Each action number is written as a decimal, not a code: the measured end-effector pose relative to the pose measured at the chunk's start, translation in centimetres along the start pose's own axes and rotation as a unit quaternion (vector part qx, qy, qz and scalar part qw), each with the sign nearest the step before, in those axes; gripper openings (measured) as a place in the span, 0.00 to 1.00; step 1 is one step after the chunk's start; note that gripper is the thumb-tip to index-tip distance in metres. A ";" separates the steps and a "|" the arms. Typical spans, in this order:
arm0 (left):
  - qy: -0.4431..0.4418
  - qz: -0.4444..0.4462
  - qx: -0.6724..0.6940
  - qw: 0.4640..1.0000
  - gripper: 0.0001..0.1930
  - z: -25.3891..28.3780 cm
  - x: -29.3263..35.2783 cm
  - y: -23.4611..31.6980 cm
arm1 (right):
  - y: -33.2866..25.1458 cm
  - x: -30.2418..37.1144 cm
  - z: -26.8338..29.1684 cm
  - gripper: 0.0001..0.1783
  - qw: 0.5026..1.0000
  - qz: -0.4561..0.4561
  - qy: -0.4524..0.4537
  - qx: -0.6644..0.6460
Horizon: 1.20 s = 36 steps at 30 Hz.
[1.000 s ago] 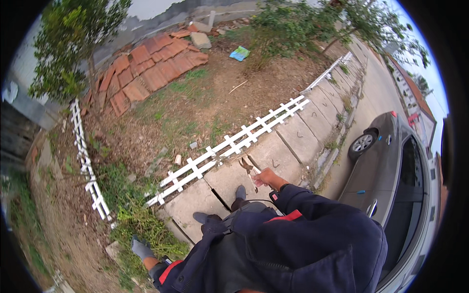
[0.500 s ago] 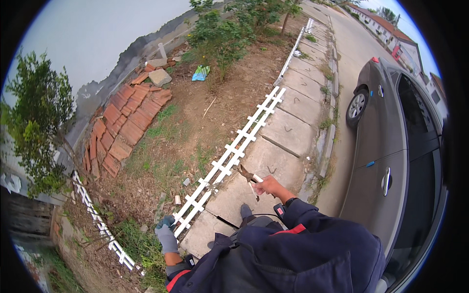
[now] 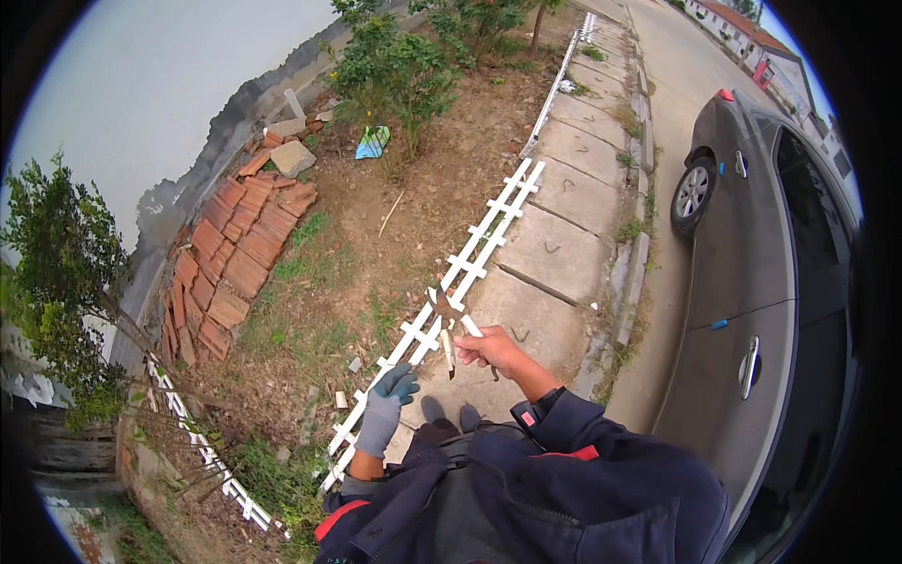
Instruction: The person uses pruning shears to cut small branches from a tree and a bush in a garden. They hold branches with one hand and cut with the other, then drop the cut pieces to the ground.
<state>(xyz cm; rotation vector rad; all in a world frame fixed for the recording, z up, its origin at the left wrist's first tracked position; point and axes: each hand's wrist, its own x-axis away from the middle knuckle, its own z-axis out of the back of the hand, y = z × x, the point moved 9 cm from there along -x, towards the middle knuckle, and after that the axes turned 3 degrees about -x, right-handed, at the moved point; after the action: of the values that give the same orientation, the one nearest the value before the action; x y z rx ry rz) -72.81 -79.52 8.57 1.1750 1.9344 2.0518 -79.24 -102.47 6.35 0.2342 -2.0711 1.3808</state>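
My right hand [image 3: 489, 349] is bare and wraps round one handle of a pair of pruning shears [image 3: 447, 315] with rusty blades and pale handles. The handles are spread, and the blades lie over the white picket fence [image 3: 462, 263]; whether they touch it I cannot tell. My left hand [image 3: 383, 410] wears a grey work glove with dark teal fingers. It is beside the near stretch of the fence, below and left of the shears, with the fingers partly bent and apart. Nothing shows in it.
Concrete slabs [image 3: 554, 240] run along the fence, with my shoes [image 3: 449, 411] on them. A dark grey car [image 3: 723, 273] is parked to the right. Left of the fence lie bare soil [image 3: 376, 254], stacked roof tiles [image 3: 228, 252], shrubs [image 3: 399, 75] and another white fence [image 3: 209, 453].
My left hand has moved up and right from the fence's near end, closer to the shears. My right hand has shifted slightly left, bringing the blades over the fence.
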 end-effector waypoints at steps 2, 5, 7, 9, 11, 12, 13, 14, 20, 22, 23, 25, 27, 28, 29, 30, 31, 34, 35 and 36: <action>-0.033 0.036 -0.012 0.999 0.23 -2.0 -2.4 0.1 | -0.9 -0.9 -2.0 0.14 1.000 0.003 -0.017 -0.008; -0.075 0.008 -0.069 0.995 0.22 -4.3 -6.3 1.4 | -2.6 -1.9 -3.1 0.14 1.000 0.018 -0.005 0.007; -0.109 0.005 -0.144 0.984 0.18 -5.2 -9.1 2.1 | -3.6 -2.3 -2.6 0.14 0.999 0.025 0.023 0.031; -0.154 0.008 -0.186 0.970 0.16 -6.3 -11.3 2.7 | -4.7 -2.7 -1.4 0.15 0.997 0.031 0.056 0.032; -0.197 0.005 -0.203 0.959 0.13 -7.8 -12.7 3.2 | -5.4 -3.1 -0.2 0.14 0.996 0.038 0.072 0.018; -0.209 0.015 -0.176 0.962 0.13 -8.6 -13.1 3.3 | -5.7 -3.3 0.7 0.14 0.996 0.038 0.082 0.001; -0.219 0.018 -0.156 0.963 0.13 -9.6 -13.6 3.5 | -5.9 -3.5 1.6 0.14 0.995 0.039 0.090 -0.012; -0.228 0.021 -0.137 0.964 0.13 -10.5 -14.2 3.8 | -6.1 -3.7 2.7 0.15 0.994 0.039 0.103 -0.017; -0.277 0.018 -0.177 0.944 0.13 -16.5 -19.6 5.5 | -7.8 -6.2 9.4 0.23 0.996 0.019 0.087 -0.028; -0.287 0.021 -0.184 0.940 0.13 -18.9 -22.3 5.9 | -8.4 -7.6 12.0 0.26 0.995 0.005 0.067 -0.080; -0.280 0.031 -0.176 0.943 0.15 -20.3 -23.7 6.0 | -9.0 -8.3 13.4 0.29 0.995 -0.005 0.037 -0.094; -0.280 0.045 -0.184 0.941 0.16 -23.5 -26.5 6.3 | -10.2 -10.1 17.0 0.29 0.995 -0.006 0.028 -0.093; -0.263 0.052 -0.218 0.939 0.16 -26.8 -29.5 6.9 | -12.0 -11.6 21.0 0.29 0.995 0.004 -0.013 -0.102; -0.253 0.050 -0.227 0.939 0.15 -29.1 -31.3 7.8 | -13.3 -12.6 23.5 0.30 0.995 -0.008 -0.017 -0.102; -0.243 0.057 -0.230 0.941 0.13 -31.3 -33.1 8.4 | -14.7 -13.5 25.9 0.30 0.994 -0.012 -0.029 -0.105; -0.238 0.076 -0.210 0.945 0.12 -33.2 -33.8 8.4 | -15.2 -13.6 27.7 0.31 0.993 -0.025 -0.036 -0.109; -0.234 0.062 -0.231 0.942 0.15 -35.1 -35.1 9.1 | -16.6 -13.9 29.6 0.32 0.990 -0.024 -0.054 -0.127; -0.256 -0.003 -0.267 0.929 0.16 -41.7 -39.6 10.4 | -21.0 -14.7 35.5 0.34 0.974 -0.030 -0.105 -0.200; -0.259 -0.041 -0.353 0.898 0.15 -43.6 -41.4 10.6 | -22.0 -15.3 37.4 0.35 0.971 -0.048 -0.105 -0.210; -0.262 -0.083 -0.426 0.862 0.15 -45.2 -42.6 10.8 | -23.2 -15.8 39.0 0.34 0.971 -0.038 -0.113 -0.208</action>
<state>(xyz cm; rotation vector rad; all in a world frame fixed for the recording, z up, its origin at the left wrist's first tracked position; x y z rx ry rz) -64.12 -141.72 2.75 1.0914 0.6997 1.8609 -71.66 -149.88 5.06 0.2973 -2.4552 0.8769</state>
